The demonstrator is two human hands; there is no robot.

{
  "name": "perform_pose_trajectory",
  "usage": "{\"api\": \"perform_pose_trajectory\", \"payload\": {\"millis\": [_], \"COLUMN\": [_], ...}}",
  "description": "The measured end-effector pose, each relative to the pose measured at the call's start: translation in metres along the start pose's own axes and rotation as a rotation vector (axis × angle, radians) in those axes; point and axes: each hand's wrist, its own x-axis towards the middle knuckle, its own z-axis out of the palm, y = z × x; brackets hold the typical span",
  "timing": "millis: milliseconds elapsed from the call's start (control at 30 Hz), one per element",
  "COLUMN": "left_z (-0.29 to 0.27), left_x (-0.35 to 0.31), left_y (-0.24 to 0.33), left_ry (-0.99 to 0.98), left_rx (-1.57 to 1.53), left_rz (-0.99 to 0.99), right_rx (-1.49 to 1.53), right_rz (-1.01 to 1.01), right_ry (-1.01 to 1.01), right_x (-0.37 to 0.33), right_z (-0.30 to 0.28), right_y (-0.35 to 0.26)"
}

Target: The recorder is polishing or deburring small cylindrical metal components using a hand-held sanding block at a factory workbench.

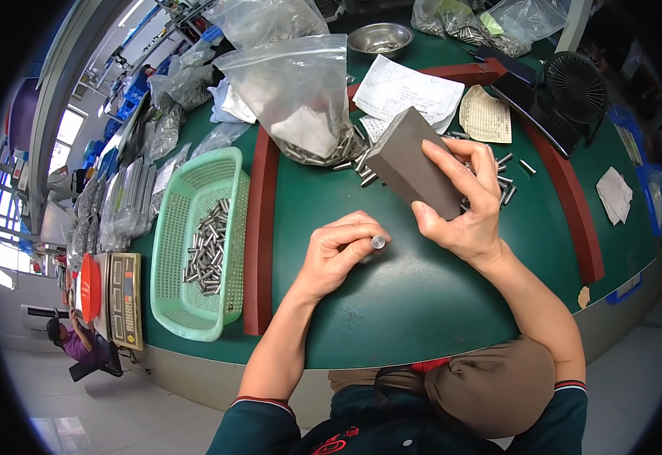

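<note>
Over the green tabletop, my left hand (329,254) is closed in a pinch around a small metal pin (378,242), whose round end shows beyond the thumb and fingertips. To its upper right, my right hand (473,216) grips a dark grey rectangular block (413,163), held tilted with fingers along its right side and the thumb at its lower edge. The block and the pin are apart. Behind the block, several loose metal pins (526,167) lie scattered on the table, some hidden by the block and my right hand.
A green plastic basket (234,292) of metal pins stands left, beyond a red-brown rail (259,303). Another rail (585,243) runs down the right. Behind are a clear bag (293,80) of metal parts, papers (410,91), a steel bowl (380,38) and a black fan (573,85).
</note>
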Motion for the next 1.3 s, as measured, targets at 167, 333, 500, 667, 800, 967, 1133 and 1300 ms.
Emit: {"api": "perform_pose_trajectory", "payload": {"millis": [167, 333, 500, 667, 800, 967, 1133, 1300], "left_z": [0.0, 0.0, -0.011, 0.007, -0.002, 0.013, 0.007, -0.002], "left_x": [0.002, -0.002, -0.005, -0.006, -0.001, -0.01, -0.008, 0.003], "left_y": [-0.004, -0.007, -0.01, -0.009, -0.001, -0.012, -0.007, 0.003], "left_ry": [0.06, 0.183, 0.129, 0.347, 0.097, 0.286, 0.331, 0.1], "left_rx": [0.065, 0.044, 0.427, -0.003, 0.25, 0.032, 0.032, 0.292], "left_rz": [0.038, -0.088, 0.033, -0.256, 0.058, -0.073, -0.139, 0.103], "right_rx": [-0.094, -0.056, -0.02, 0.109, -0.113, 0.083, 0.126, -0.159], "right_rz": [-0.014, -0.229, -0.163, -0.3, -0.11, -0.189, -0.213, -0.025], "right_ry": [-0.06, -0.148, -0.149, -0.207, -0.108, -0.212, -0.184, -0.105], "right_x": [0.0, -0.002, 0.0, -0.004, 0.001, -0.004, -0.002, 0.002], "right_z": [-0.003, -0.006, 0.007, 0.002, 0.004, 0.004, 0.002, -0.002], "right_y": [-0.003, -0.021, -0.017, -0.037, -0.007, -0.027, -0.034, 0.002]}}
